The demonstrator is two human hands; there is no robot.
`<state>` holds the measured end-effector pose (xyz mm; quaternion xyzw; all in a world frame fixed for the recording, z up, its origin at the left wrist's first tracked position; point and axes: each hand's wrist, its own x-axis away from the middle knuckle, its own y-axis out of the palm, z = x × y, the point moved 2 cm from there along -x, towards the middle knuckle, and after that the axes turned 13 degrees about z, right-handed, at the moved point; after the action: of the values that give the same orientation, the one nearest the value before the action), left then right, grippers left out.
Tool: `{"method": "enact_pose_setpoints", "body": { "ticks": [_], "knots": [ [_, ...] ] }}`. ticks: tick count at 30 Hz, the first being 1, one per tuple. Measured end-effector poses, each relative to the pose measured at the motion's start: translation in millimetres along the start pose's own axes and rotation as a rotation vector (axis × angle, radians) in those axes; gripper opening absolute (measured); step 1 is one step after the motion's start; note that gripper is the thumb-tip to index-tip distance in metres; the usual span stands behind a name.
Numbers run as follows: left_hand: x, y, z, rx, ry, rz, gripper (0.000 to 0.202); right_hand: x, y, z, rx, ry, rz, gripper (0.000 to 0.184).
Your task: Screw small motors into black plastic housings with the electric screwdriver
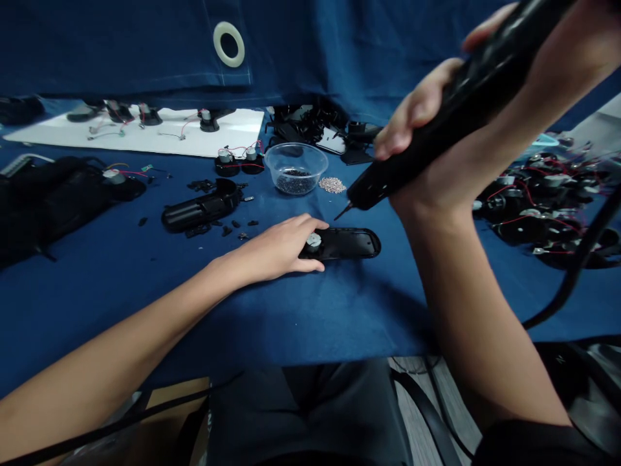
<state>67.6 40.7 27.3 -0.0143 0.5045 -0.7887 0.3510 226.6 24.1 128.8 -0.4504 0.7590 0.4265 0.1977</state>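
My right hand (451,129) is wrapped round a black electric screwdriver (436,123), held tilted with its bit (343,210) pointing down and left, just above the table. Below the bit lies a flat black plastic housing (347,244) with a small silver motor (313,241) at its left end. My left hand (276,249) rests on the blue cloth and pinches the housing's left end, fingers on both sides of the motor. The screwdriver's black cable (577,272) hangs down at the right.
A clear bowl (295,167) of dark screws and a pile of silver screws (332,185) sit behind the housing. Another black housing (201,208) with loose bits lies to the left. Motors with red wires (538,207) crowd the right; a white board (145,133) holds more parts.
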Motion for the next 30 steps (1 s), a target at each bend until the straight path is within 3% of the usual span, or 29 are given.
{"method": "enact_pose_setpoints", "body": {
  "ticks": [2,4,5,10,13,18,22,25,28,30],
  "knots": [
    [1.6,-0.3,0.6,-0.004,-0.007,0.002,0.059,-14.6,-19.8,1.9,0.096,0.011,0.234,0.040],
    [3.3,0.5,0.3,-0.025,0.006,0.007,0.060,-22.1,-49.2,15.8,0.230,0.150,0.484,0.045],
    [4.0,1.3,-0.2,-0.039,0.017,0.009,0.061,-22.8,-65.2,26.4,0.282,0.274,0.534,0.041],
    [4.3,4.5,-3.6,-0.028,0.032,0.002,0.061,-9.3,-140.1,68.9,0.553,0.700,0.617,0.013],
    [3.2,2.8,-6.4,0.036,0.008,0.012,0.060,-2.7,-160.1,71.3,0.784,0.770,0.485,0.013],
    [2.4,-2.8,-9.2,0.215,-0.083,0.036,0.065,-6.6,-168.1,62.4,1.440,0.638,0.108,0.050],
    [3.4,-6.3,-4.0,0.297,-0.089,0.052,0.066,-8.5,-173.3,64.4,1.647,0.620,-0.055,0.077],
    [3.3,-9.1,-0.2,0.366,-0.090,0.100,0.064,-6.7,-170.3,61.9,1.773,0.590,-0.142,0.082],
    [1.5,-11.2,-0.8,0.560,-0.199,0.141,0.053,-3.9,-150.8,45.5,1.695,0.387,-0.108,0.072],
    [0.2,-11.3,-2.3,0.760,-0.344,0.160,0.046,0.6,-128.0,28.4,1.350,0.237,-0.106,0.074]
  ]
}}
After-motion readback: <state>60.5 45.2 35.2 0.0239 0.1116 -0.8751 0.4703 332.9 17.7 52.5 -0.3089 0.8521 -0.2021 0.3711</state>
